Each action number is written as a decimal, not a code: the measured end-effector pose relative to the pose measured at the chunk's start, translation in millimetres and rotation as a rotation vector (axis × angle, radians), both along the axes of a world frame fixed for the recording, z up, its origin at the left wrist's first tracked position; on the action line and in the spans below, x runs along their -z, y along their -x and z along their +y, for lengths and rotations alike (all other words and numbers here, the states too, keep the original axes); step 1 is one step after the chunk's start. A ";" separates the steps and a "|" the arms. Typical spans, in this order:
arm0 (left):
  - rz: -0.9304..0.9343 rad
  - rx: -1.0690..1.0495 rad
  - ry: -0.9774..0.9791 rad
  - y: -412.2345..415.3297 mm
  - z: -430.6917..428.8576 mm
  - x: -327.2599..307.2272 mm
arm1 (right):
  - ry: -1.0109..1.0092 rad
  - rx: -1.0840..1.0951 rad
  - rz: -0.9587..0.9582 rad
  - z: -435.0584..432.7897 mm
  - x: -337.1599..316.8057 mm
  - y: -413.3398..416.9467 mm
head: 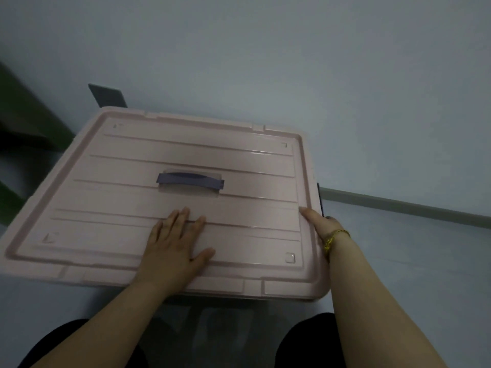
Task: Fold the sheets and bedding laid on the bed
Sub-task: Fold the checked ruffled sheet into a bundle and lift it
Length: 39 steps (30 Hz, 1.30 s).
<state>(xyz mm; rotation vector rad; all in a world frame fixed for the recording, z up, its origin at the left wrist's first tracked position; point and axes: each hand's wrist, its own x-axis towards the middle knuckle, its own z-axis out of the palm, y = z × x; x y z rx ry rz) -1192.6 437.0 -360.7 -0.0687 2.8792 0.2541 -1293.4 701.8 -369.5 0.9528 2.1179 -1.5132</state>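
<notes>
A large storage box with a pale pink lid fills the middle of the view, a purple handle set in the lid's centre. My left hand lies flat on the lid's near half, fingers straight and spread. My right hand is at the lid's right edge with the thumb on the rim; its fingers drop over the side out of sight, beside a dark latch. A gold bracelet sits on that wrist. No sheets or bedding appear in view.
The box stands on a pale floor against a light wall, with a grey skirting board running right. A dark green piece of furniture stands at left. A grey panel leans behind the box. My dark-clothed knees are at the bottom.
</notes>
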 end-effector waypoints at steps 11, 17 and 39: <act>-0.023 0.000 -0.007 -1.3 0.5 -3.0 | -0.638 -0.169 0.195 -20.6 -16.6 -11.1; -0.012 0.017 -0.042 -3.0 -2.4 -2.5 | -0.649 -0.165 0.215 -23.4 -18.7 -12.4; 0.475 -0.810 -0.497 -1.9 -200.5 -18.2 | -0.744 -1.463 0.587 -324.6 -4.0 -35.3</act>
